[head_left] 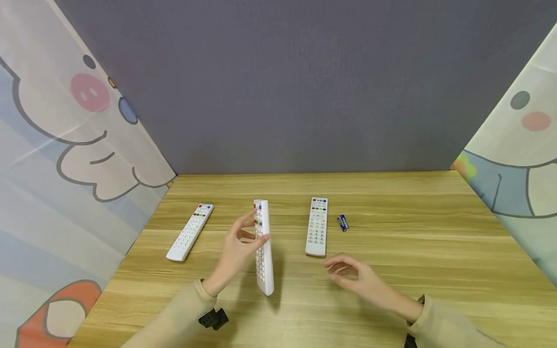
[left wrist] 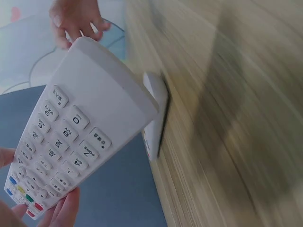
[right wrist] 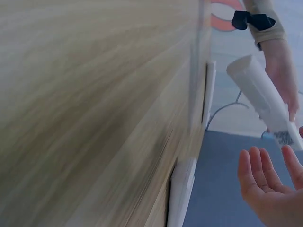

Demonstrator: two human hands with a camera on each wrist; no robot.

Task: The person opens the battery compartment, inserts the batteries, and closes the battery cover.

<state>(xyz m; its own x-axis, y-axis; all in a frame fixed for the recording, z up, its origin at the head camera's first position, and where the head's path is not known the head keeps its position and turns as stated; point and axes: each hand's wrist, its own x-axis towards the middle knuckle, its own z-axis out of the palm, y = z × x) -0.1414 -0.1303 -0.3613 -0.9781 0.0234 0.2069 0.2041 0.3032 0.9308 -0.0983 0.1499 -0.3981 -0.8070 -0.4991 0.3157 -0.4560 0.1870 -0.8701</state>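
My left hand (head_left: 235,253) grips a white remote control (head_left: 267,256) by its two long edges, thumb on one side and fingers on the other. The remote is raised off the wooden table, turned edge-on, its keypad facing left. Up close in the left wrist view, the number keys and bare lower end of this remote (left wrist: 102,75) show, with colored buttons near the fingers. My right hand (head_left: 363,280) hovers over the table to the right, fingers loosely bent, holding nothing. A second white remote (head_left: 317,227) lies keypad up just beyond it.
A third white remote (head_left: 190,233) lies slanted at the table's left. Two small blue batteries (head_left: 343,223) lie right of the middle remote. A dark grey panel (head_left: 304,87) rises behind the table (head_left: 413,232), with cartoon-printed curtains (head_left: 48,159) at both sides.
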